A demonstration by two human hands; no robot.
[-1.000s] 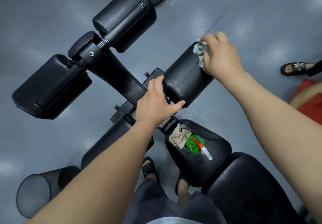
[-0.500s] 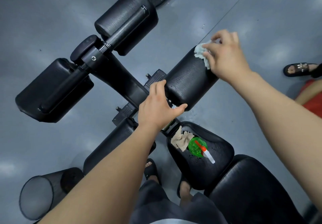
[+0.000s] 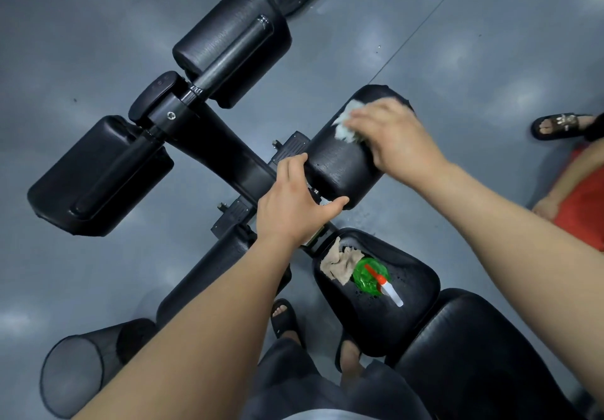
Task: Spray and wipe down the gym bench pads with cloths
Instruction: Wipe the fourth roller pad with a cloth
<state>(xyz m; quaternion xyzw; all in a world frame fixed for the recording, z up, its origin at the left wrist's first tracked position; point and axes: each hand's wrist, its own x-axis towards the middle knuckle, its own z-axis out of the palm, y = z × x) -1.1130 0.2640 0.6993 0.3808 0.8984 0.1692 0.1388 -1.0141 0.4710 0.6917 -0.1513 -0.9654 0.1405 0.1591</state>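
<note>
Mid-wipe. Right hand (image 3: 395, 145) grips white cloth (image 3: 343, 125), pressing it on top of roller pad (image 3: 340, 164). Left hand (image 3: 291, 204) clamps the same pad's inner end between fingers and thumb, likely steadying it. Bottle (image 3: 371, 277) and tan cloth (image 3: 336, 264) lie on seat (image 3: 418, 292), just below left hand, between the forearms. Droplets on the seat suggest it is sprayed but not wiped. Probably still to do: rest of this pad, seat, backrest (image 3: 474, 354) under right forearm, near roller under left forearm, two far rollers (image 3: 228, 40) beyond left hand. Roughly early to midway.
</note>
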